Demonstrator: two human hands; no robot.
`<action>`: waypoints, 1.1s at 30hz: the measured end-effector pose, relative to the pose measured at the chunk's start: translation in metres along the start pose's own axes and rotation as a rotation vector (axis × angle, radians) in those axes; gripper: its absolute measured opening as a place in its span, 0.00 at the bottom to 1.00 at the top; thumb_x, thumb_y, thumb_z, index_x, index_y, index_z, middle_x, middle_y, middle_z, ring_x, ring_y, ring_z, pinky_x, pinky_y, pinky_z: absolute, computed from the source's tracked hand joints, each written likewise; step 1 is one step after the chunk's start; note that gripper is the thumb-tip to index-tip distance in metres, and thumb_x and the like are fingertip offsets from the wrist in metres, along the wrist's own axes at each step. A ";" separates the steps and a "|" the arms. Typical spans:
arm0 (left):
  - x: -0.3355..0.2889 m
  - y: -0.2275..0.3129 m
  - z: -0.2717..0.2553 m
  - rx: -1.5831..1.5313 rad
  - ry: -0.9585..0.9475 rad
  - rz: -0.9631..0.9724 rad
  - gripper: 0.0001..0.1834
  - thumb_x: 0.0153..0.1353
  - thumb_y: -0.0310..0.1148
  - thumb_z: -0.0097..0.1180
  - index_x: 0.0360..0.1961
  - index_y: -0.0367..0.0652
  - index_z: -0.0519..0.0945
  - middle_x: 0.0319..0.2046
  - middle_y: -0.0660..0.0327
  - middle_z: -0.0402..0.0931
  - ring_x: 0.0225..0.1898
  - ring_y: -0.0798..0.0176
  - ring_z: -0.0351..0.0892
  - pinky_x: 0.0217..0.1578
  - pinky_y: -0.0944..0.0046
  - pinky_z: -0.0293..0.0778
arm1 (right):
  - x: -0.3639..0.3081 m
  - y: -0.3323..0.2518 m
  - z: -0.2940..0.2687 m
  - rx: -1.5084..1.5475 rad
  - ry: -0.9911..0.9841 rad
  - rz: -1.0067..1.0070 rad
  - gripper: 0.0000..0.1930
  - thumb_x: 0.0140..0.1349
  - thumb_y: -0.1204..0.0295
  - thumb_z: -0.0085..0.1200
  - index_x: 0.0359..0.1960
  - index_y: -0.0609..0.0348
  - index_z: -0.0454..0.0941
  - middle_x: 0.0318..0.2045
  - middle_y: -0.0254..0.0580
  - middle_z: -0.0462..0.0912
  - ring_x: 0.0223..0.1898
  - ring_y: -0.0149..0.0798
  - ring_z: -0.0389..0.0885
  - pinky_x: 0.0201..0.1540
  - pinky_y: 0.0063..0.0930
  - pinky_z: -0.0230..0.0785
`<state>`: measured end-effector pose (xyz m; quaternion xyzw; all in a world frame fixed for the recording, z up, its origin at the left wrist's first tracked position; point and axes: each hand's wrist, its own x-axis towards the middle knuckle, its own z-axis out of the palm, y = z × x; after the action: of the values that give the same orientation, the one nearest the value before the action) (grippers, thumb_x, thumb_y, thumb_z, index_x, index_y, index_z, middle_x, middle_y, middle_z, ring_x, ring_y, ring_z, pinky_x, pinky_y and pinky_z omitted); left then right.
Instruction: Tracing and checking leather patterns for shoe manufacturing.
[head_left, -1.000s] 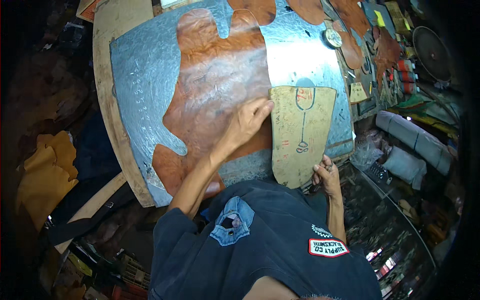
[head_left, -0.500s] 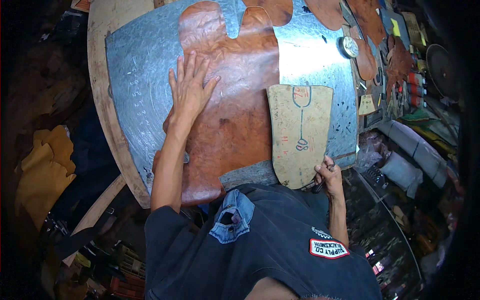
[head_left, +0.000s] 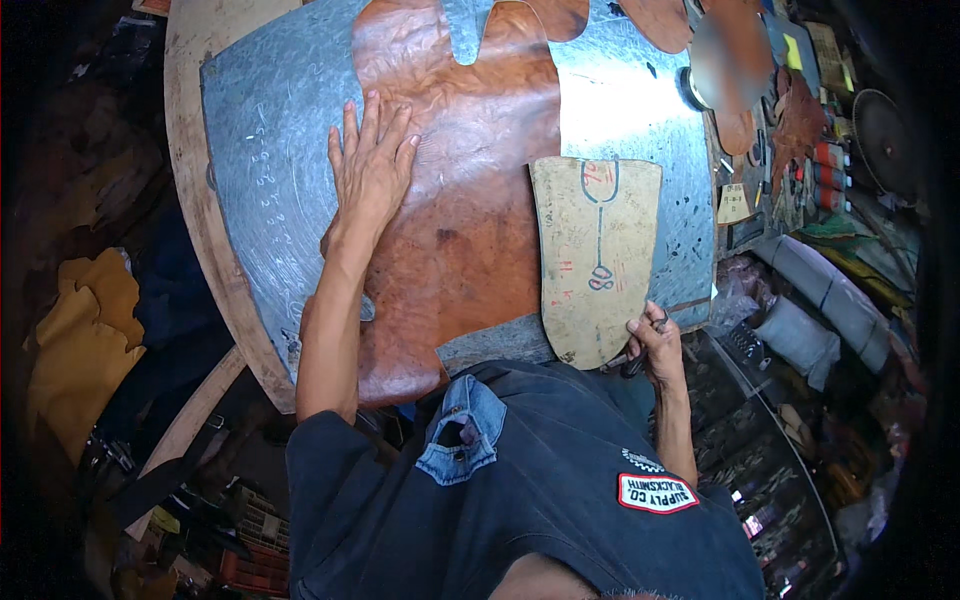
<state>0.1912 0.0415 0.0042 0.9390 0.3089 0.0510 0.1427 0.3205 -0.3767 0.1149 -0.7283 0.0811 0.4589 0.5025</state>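
Note:
A large piece of reddish-brown leather [head_left: 460, 230] lies on the grey metal sheet [head_left: 270, 190] that covers the table. My left hand [head_left: 372, 170] rests palm down on the leather's left part, with its fingers stretched out. On the right, a tan cardboard template [head_left: 605, 245] with blue and red marks overlaps the leather's right edge. My right hand [head_left: 656, 345] is closed at the template's lower right corner. A short dark handle [head_left: 633, 366] sticks out below its fingers; the rest of that tool is hidden.
More brown leather pieces [head_left: 655, 22] lie along the far right edge. A round tin [head_left: 691, 90] stands beside them, partly behind a blurred patch. Bottles with red parts [head_left: 830, 178] stand farther right. Yellow leather [head_left: 90, 330] hangs at the left.
The whole view has shifted slightly, bringing the table a little higher in the picture. My left hand has slid a bit to the left. My right hand stays at the template's corner.

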 end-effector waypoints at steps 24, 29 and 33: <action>0.103 0.152 -0.006 0.169 -0.593 1.184 0.33 0.47 0.36 0.68 0.57 0.44 0.73 0.54 0.58 0.74 0.62 0.54 0.66 0.60 0.48 0.63 | -0.001 0.056 -0.063 0.374 0.240 -0.238 0.19 0.63 0.74 0.53 0.55 0.63 0.71 0.22 0.28 0.70 0.19 0.24 0.67 0.22 0.22 0.66; 0.108 0.147 -0.001 0.145 -0.486 1.258 0.31 0.43 0.36 0.71 0.50 0.44 0.74 0.43 0.58 0.74 0.52 0.54 0.72 0.55 0.51 0.64 | 0.008 0.063 -0.069 0.375 0.232 -0.278 0.19 0.63 0.74 0.53 0.56 0.64 0.71 0.22 0.29 0.71 0.16 0.23 0.67 0.19 0.20 0.65; 0.117 0.159 0.000 0.263 -0.505 1.258 0.21 0.43 0.39 0.71 0.37 0.42 0.79 0.38 0.57 0.76 0.45 0.52 0.77 0.47 0.53 0.71 | 0.014 0.062 -0.071 0.383 0.197 -0.292 0.22 0.62 0.73 0.54 0.57 0.64 0.69 0.24 0.29 0.74 0.14 0.23 0.67 0.16 0.19 0.64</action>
<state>0.3751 -0.0112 0.0527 0.9323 -0.3337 -0.1342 0.0384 0.3343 -0.4592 0.0689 -0.6649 0.1093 0.2846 0.6819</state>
